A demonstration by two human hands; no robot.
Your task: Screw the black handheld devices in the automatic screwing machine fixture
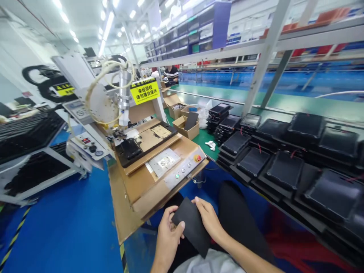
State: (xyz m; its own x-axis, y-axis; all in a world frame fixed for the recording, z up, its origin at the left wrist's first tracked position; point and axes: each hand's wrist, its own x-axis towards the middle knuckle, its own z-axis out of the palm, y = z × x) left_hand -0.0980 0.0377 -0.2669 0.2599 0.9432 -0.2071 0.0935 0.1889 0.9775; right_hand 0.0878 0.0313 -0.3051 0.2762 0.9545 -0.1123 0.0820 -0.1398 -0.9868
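Note:
A thin black rectangular sheet [193, 227] is held over my lap between both hands. My left hand [167, 237] pinches its left edge with thumb and curled fingers. My right hand [209, 219] grips its upper right edge, fingers wrapped over the top. Just ahead of my hands stands a cardboard-clad machine [153, 167] with a red button [198, 157], a green button and a black fixture [131, 149] under a dispensing head [124, 102].
Stacked black trays [284, 167] with black parts fill the bench on the right. Small cardboard boxes [186, 127] sit on the green mat behind the machine. A yellow warning sign [144, 91] hangs on it. A rack of black trays [25, 136] stands left. A person works far back.

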